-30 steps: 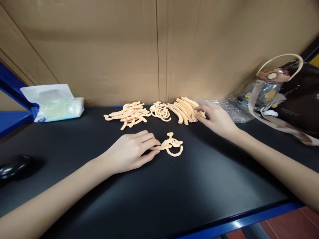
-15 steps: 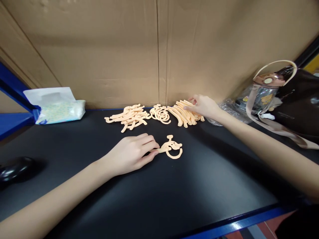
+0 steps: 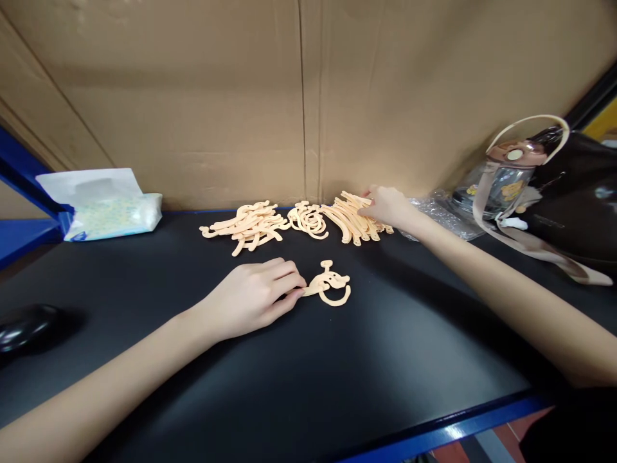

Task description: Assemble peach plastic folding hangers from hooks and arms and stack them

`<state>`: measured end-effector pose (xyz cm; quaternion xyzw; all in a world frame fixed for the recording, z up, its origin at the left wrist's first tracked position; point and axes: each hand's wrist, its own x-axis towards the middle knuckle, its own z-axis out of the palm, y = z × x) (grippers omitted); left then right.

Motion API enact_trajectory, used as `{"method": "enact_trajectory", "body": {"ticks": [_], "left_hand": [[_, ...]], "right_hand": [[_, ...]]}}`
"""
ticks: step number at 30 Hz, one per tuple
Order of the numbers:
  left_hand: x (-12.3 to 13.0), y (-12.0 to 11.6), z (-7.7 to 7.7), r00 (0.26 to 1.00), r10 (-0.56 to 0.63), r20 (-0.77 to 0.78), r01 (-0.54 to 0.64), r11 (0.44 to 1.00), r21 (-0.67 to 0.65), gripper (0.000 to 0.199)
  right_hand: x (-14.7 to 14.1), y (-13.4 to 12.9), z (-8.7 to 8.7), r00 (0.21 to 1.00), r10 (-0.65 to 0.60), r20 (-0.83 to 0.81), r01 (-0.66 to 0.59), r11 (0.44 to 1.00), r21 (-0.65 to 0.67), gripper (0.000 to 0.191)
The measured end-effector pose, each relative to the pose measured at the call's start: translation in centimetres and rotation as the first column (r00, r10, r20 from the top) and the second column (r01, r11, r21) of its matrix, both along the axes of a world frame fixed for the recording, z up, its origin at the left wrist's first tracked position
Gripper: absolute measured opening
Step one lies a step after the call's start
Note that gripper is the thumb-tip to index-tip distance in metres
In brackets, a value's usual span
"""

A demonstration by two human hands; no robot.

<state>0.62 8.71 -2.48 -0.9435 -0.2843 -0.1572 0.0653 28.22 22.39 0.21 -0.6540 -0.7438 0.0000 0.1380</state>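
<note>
On the dark table lies a peach plastic hanger assembly (image 3: 331, 281), a curved hook joined to a flat arm. My left hand (image 3: 263, 292) pinches the left end of that arm between thumb and fingers, and the hook end points right. Farther back, my right hand (image 3: 385, 207) is at a heap of curved hanger arms (image 3: 354, 222). Its thumb and fingers close around the end of one arm, partly hidden by the hand. Left of this heap are a small pile of hanger hooks (image 3: 308, 220) and a bigger pile of peach hanger pieces (image 3: 250, 225).
A tissue pack (image 3: 113, 215) stands at the back left, with a black mouse (image 3: 29, 326) nearer me. Clear plastic wrap (image 3: 446, 215), a strapped water bottle (image 3: 511, 183) and a dark bag (image 3: 578, 206) occupy the right. A cardboard wall (image 3: 202, 103) closes off the back.
The right hand stays at the heap, where a top arm has shifted slightly left. My left hand keeps its hold on the hanger assembly. The whole view has moved slightly.
</note>
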Motion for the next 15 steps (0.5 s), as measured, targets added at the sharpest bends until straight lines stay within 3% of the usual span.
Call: {"method": "enact_trajectory", "body": {"ticks": [15], "left_hand": [[0.22,0.02,0.02,1.000,0.007,0.000,-0.007,1.000,0.006,0.023]], "right_hand": [[0.48,0.00,-0.07,0.989,0.033,-0.145,-0.025,0.998,0.060,0.039]]}}
